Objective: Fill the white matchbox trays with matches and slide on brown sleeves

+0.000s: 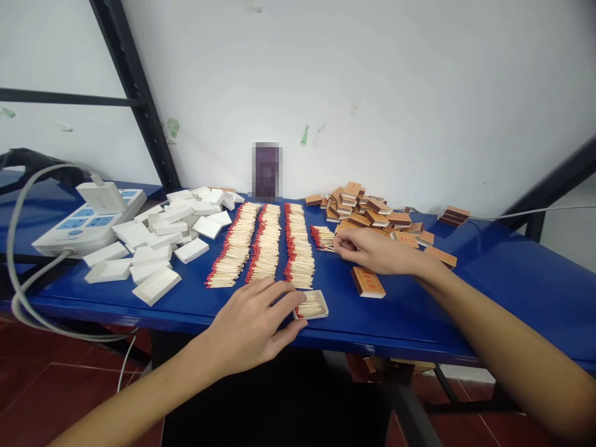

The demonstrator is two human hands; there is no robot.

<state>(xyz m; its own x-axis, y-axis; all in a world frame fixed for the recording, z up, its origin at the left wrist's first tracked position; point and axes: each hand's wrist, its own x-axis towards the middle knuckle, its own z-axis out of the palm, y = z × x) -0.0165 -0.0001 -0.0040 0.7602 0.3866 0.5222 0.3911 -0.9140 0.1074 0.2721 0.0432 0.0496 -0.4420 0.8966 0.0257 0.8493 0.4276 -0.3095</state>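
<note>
A white open tray [325, 305] sits flat on the table [335, 332], its left end between the thumb and fingers of the left hand [261, 320]. Matches [311, 307] lie lengthwise inside, red heads toward that hand. A small heap [322, 238] of pale, red-headed matches lies left of the right hand [356, 247], heads away from it; its near end seems pinched, though the fingers hide this.

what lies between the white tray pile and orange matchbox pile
The head view shows three long rows of matches, a shorter bunch at right, and a blurred dark object behind.
</note>
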